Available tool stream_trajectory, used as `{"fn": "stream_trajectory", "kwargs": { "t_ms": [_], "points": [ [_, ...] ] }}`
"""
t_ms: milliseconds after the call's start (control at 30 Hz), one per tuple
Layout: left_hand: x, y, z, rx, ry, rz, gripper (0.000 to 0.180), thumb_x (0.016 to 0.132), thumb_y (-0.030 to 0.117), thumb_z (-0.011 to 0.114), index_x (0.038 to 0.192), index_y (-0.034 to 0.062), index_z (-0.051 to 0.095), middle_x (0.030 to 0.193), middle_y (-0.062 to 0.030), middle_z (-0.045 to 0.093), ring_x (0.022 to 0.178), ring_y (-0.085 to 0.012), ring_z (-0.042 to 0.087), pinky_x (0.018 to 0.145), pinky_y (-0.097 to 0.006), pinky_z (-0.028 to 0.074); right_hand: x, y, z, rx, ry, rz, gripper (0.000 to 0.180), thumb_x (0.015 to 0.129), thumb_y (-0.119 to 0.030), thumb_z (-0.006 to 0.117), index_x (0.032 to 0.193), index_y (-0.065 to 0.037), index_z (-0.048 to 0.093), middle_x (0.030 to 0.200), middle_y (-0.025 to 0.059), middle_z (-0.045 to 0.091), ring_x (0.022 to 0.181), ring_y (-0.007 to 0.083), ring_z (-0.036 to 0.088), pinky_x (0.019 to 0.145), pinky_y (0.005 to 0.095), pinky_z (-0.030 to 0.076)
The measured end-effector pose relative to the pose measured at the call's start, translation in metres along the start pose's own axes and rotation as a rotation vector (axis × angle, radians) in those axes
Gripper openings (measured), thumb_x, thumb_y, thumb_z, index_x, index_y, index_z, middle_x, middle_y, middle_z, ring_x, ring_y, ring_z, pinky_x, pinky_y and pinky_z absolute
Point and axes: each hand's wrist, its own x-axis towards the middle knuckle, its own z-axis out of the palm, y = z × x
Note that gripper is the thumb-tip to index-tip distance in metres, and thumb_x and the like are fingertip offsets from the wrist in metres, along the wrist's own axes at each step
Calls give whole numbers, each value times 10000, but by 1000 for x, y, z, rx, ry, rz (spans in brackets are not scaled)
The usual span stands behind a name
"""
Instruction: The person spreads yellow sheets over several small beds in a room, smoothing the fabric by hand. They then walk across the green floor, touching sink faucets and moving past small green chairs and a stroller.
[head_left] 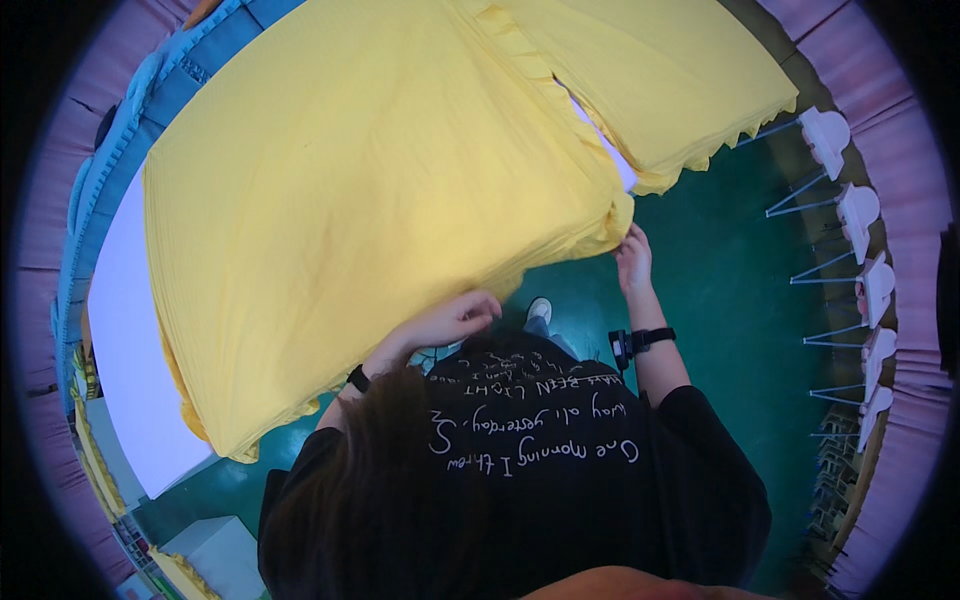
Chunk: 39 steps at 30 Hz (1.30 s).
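Note:
A large yellow cloth (370, 170) with a ruffled edge lies over a white table in front of me. At its near right corner, my right hand (632, 262) pinches the ruffled hem between the fingertips. My left hand (462, 314) is at the near edge of this cloth, its fingers loosely bent and slightly apart, with nothing visible in them. Past the right corner a second yellow ruffled cloth (680, 80) covers the neighbouring surface. A strip of white tabletop (610, 150) shows in the gap between the two cloths.
Bare white tabletop (130, 330) sticks out at the left. White chairs (858, 215) with thin metal legs line the right side. Blue padded, ruffled fabric (110, 190) runs along the far left. A white box-like piece (215, 555) stands at lower left on the green floor (720, 290).

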Motion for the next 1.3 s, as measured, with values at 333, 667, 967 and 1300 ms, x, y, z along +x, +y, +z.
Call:
{"fn": "stream_trajectory", "kwargs": {
  "t_ms": [333, 667, 967, 1300],
  "points": [
    [101, 49, 35, -10, 239, 20, 150, 882, 105, 465, 1012, 40, 499, 828, -38, 544, 753, -103, 517, 680, -240, 435, 48, -33, 44, -469, -49, 86, 740, 631, -244, 779, 1123, 26, 297, 1068, 171, 503, 949, 214, 532, 795, 295, 445],
    [136, 52, 31, 450, 530, 92, 266, 789, 108, 538, 1045, 58, 485, 995, -114, 524, 960, -259, 480, 829, -347, 394, 69, -69, 15, -365, -343, 106, 331, 871, -216, 532, 1117, 5, 527, 1042, 57, 587, 927, 128, 540, 809, 265, 410],
    [145, 28, 42, 968, 508, -160, 649, 763, 265, 605, 1327, 200, 292, 1340, -223, 237, 1247, -413, 211, 991, -548, 209, 84, -80, 1, 417, -432, 295, 361, 888, -104, 434, 1219, 32, 381, 1183, 156, 493, 1103, 232, 481, 951, 370, 372],
    [149, 45, 46, 1055, 358, -338, 703, 748, 278, 613, 1346, 330, 246, 1388, -241, 114, 1279, -448, 99, 942, -652, 172, 97, -103, 38, 145, -567, 568, 440, 819, -149, 575, 1186, 37, 418, 1138, 148, 529, 1035, 238, 531, 893, 347, 425]
  ]
}}
